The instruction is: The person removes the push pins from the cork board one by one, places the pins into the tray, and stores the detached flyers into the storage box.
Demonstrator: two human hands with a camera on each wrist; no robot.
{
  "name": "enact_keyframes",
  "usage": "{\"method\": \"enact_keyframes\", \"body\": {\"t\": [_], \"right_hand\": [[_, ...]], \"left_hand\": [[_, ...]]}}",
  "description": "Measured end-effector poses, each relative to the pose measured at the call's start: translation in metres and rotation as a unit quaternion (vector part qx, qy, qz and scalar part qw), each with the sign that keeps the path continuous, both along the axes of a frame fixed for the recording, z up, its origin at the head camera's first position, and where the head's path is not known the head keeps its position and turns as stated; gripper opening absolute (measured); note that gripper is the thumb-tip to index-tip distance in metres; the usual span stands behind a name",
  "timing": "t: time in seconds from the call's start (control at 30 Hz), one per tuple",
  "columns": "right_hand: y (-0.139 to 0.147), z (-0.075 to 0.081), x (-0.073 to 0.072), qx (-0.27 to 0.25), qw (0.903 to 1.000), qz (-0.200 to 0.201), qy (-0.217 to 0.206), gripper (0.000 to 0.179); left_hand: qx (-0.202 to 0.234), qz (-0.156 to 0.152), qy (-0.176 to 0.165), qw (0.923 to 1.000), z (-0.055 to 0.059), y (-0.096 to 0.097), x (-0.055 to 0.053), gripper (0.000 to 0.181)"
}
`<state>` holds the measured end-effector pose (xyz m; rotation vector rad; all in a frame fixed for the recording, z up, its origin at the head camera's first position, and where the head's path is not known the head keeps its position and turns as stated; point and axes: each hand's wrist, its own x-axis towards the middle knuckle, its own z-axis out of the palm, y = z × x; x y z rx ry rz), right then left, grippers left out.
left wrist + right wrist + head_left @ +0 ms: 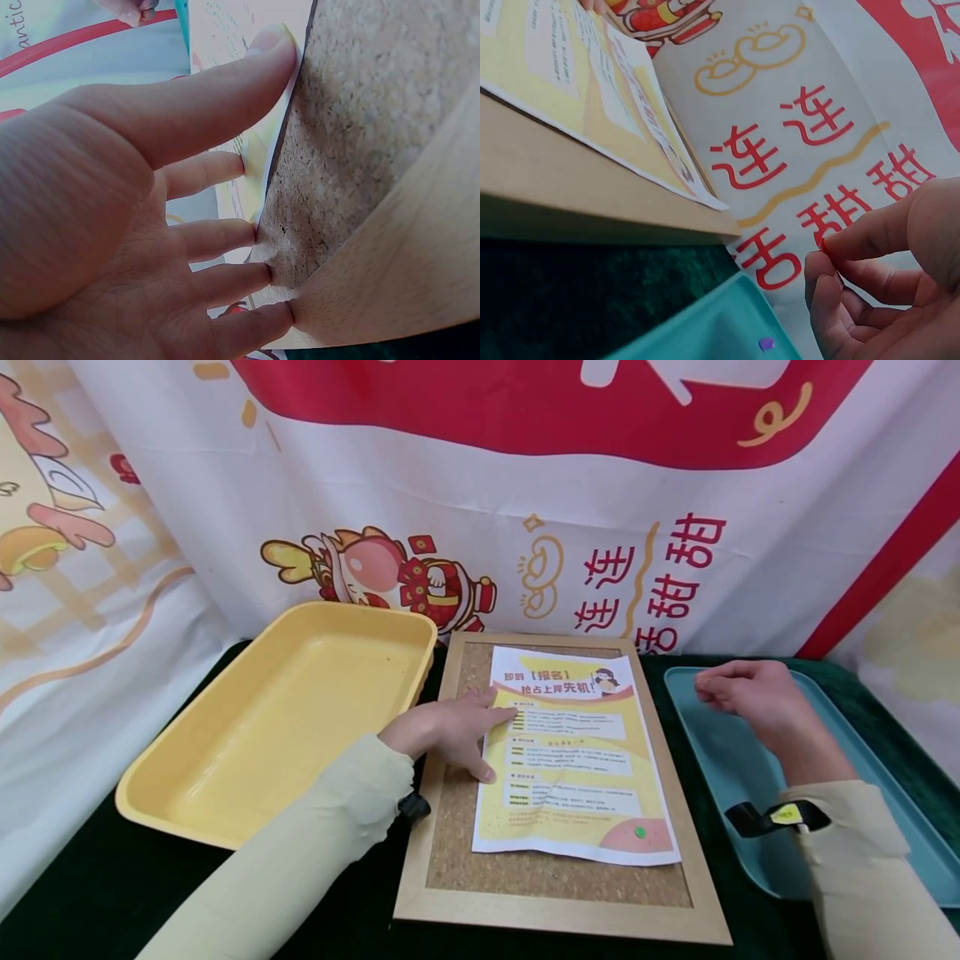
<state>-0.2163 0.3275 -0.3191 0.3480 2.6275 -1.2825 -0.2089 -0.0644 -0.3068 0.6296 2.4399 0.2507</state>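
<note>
Dark green surface (352,910), apparently cloth, under yellow basin (270,735), wood-framed corkboard (562,881) and blue tray (720,752)

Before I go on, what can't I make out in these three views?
Small red item: right wrist view; the right hand covers most of it.
Fine print on the poster: head view; too small to read.
Blue tray: head view; the right sleeve hides part of it, and the picture's right edge cuts it off.
Purple bit in that tray: right wrist view; too small to identify.
</note>
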Motion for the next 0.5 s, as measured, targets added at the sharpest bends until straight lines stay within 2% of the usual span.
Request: {"method": "enact_keyframes", "body": {"t": [0.3,0.5], "right_hand": [[0.015,-0.008,-0.002,0.005,0.9997,-0.022,-0.004,0.062],[0.023,-0.014,-0.003,0.016,0.9997,-0.015,-0.007,0.058]], "left_hand": [[0.003,0.001,-0.002,1.0,0.0,-0.001,0.001,0.095],[0.0,0.001,0.002,1.0,0.0,0.0,0.001,0.095]]}}
